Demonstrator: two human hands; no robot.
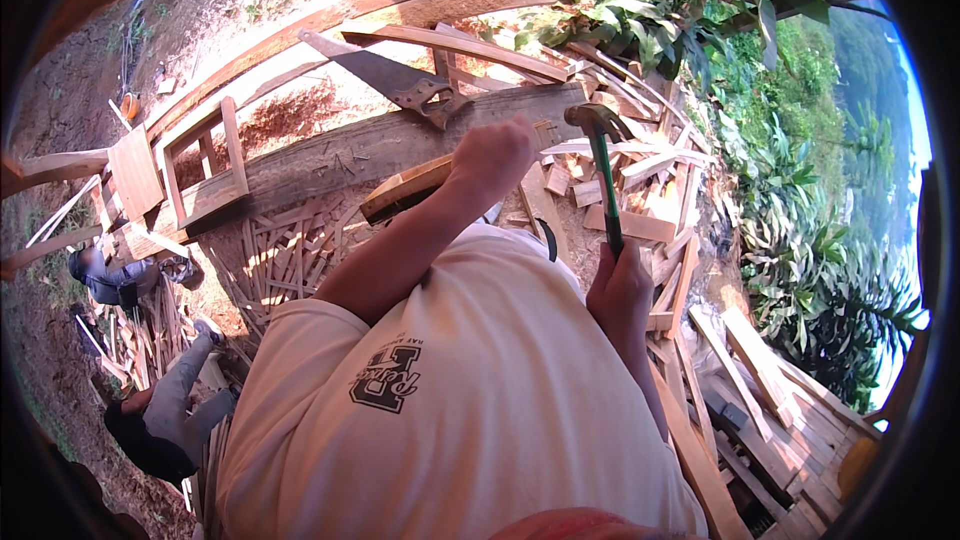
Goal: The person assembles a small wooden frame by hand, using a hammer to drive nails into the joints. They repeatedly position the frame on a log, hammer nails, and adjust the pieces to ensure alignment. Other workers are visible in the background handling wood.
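hammer [606,185]: held in front of the torso, to the right of the left hand [495,152], with its metal head near the right end of the weathered plank [320,150]. right hand [622,285]: fingers clamped around the lower end of the green handle. left hand: curled, in front of the short timber [410,188]; whether it grips anything cannot be told. handsaw [385,75]: wooden grip over the plank, blade extending past the far edge.

The hammer [604,178] is green-handled; the saw [378,73] over the far edge of the grey-brown counter [290,178] is grey-bladed; the shirt [500,370] is off-white, printed black.
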